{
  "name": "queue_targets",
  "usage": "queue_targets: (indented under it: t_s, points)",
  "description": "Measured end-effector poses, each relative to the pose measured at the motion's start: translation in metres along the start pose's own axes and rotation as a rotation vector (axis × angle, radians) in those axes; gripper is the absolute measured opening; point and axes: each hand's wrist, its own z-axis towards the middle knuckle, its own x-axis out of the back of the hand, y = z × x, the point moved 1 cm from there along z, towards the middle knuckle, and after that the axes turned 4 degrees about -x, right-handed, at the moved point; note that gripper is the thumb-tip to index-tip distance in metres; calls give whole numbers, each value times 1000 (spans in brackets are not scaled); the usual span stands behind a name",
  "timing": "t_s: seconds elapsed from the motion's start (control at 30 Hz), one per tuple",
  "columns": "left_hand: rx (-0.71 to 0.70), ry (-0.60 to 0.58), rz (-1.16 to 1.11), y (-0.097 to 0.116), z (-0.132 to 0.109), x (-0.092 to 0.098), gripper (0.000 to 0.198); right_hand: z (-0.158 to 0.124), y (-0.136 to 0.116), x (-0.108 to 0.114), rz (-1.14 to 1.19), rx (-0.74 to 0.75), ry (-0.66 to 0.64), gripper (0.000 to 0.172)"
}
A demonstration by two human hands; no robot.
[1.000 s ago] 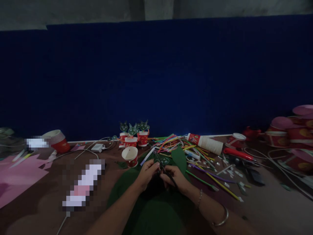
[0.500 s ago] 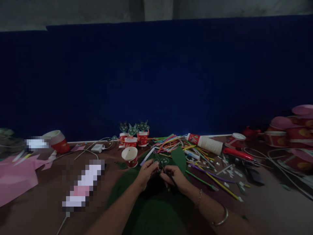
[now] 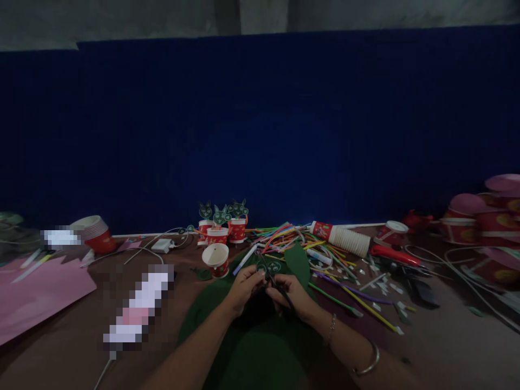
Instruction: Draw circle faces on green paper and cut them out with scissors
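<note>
My left hand (image 3: 248, 287) is closed in a pinch on a small dark green paper cutout (image 3: 261, 267) with pale drawn lines. My right hand (image 3: 286, 292) is closed around the handles of dark scissors (image 3: 271, 277), whose blades point up and left beside the cutout. Whether the blades touch the paper I cannot tell. Another small drawn green piece (image 3: 274, 266) lies just behind the hands. Under both hands spreads dark green paper (image 3: 260, 352). A red paper cup (image 3: 216, 261) stands upright just left of them, its opening towards me.
Several red cups with green animal faces (image 3: 220, 218) stand at the back. Colourful pipe cleaners (image 3: 284, 238) are heaped behind the hands. A toppled cup stack (image 3: 349, 239), a red glue gun (image 3: 396, 255) and paper scraps lie right. Pink paper (image 3: 44, 295) and another cup stack (image 3: 94, 234) are left.
The pink paper at the far left has shifted and now reaches farther right. My hands, the scissors and the cutout stay nearly in place, with only slight movement.
</note>
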Motion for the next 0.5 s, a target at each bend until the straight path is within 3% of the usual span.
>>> queue_targets:
  t_s: [0.17,0.4,0.5]
  points:
    - [-11,10,-6,-1,1,2,36,-1,-3,-1,-25,-25,16,43]
    - [-75,157,84,7,-1,-3,39,-1,-4,-2,3,-36,21,43]
    - [-114,134,97,8,-2,-6,36,0,-1,-1,8,-23,29,42]
